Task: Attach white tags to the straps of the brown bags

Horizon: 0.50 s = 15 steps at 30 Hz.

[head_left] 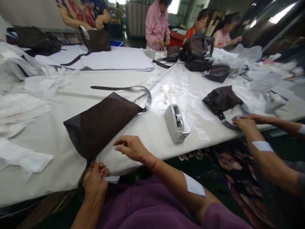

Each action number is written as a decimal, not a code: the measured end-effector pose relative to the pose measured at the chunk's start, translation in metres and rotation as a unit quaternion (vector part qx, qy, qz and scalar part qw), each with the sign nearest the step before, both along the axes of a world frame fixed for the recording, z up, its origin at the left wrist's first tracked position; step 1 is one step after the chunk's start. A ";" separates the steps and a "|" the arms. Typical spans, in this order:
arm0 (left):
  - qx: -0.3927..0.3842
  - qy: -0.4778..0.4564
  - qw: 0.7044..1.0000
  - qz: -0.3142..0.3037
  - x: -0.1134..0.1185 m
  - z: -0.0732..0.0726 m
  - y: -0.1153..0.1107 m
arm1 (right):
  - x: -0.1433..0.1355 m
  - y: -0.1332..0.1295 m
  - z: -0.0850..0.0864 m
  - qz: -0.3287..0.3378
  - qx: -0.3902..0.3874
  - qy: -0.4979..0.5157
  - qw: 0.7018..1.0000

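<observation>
A dark brown bag [107,122] with black corners lies on the white-covered table [133,79]. Its long strap [140,89] curves over the cloth behind it. At the bag's near lower corner, my left hand [95,175] is closed round the strap end by the table edge. A small white slip [112,179] shows beside those fingers. My right hand [128,147] hovers just right of the bag, fingers curved and apart, holding nothing. Farther right stands a grey tape dispenser [175,124].
Thin white wrapping sheets [21,105] cover the left side. At the right, a co-worker's hands [245,122] touch the strap of another dark bag [224,98]. More bags [197,49] lie at the back, where several people stand. A white board [119,58] lies across the table.
</observation>
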<state>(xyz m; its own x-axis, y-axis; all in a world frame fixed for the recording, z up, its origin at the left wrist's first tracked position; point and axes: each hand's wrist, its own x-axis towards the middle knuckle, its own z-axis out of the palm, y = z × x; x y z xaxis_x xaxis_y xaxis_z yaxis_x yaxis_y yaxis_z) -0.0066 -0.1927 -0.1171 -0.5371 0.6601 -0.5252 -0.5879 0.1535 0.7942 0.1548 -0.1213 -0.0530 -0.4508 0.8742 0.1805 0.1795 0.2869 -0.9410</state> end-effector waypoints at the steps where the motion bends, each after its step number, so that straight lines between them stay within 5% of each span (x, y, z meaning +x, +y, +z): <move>1: -0.005 -0.002 1.000 -0.003 0.000 0.000 0.001 | 0.030 -0.001 0.012 -0.061 -0.008 0.031 0.998; 4: -0.004 -0.008 1.000 -0.011 0.001 0.002 0.002 | 0.130 0.004 0.039 -0.288 -0.004 0.089 0.953; 7: 0.006 -0.006 1.000 -0.019 0.001 0.003 0.002 | 0.217 0.016 0.039 -0.449 -0.041 0.117 0.885; 10: 0.007 -0.001 1.000 -0.023 0.001 0.002 0.002 | 0.265 0.026 0.023 -0.461 -0.198 0.120 0.857; 15: 0.012 0.005 1.000 -0.016 0.001 -0.002 0.003 | 0.278 0.039 0.014 -0.396 -0.342 0.060 0.850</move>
<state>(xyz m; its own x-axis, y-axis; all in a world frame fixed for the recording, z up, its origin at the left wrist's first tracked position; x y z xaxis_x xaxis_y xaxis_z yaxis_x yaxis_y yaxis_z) -0.0054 -0.1900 -0.1193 -0.5205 0.6895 -0.5036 -0.5755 0.1524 0.8034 0.4324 -0.0822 -0.0386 0.3140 0.8138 -0.4890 -0.0480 -0.5008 -0.8642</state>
